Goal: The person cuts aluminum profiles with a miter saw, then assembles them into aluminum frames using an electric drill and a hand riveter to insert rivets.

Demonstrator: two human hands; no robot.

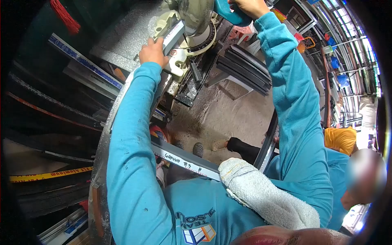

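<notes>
My left hand (154,54) is closed round a dark grey metal profile (174,36) with a white printed strip, pressing it against the light-coloured base (178,65) of a miter saw. Beside it stands the saw's clear blade guard (196,16); the blade cannot be made out. At the top, my right hand (251,7) grips the teal saw handle (230,12). Some of its fingers are cut off by the frame. Below, near my chest, lies another dark profile (185,157) marked "GROUND #3". A white terry-cloth covering (261,192) touches its end.
Several dark profiles (245,69) are stacked on a stand beyond the saw. Long bars with blue tape (87,63) lean at the left. A person in a teal shirt (341,171) is close on my right, with someone in yellow (341,139) behind. Metal lengths fill the right-hand racks.
</notes>
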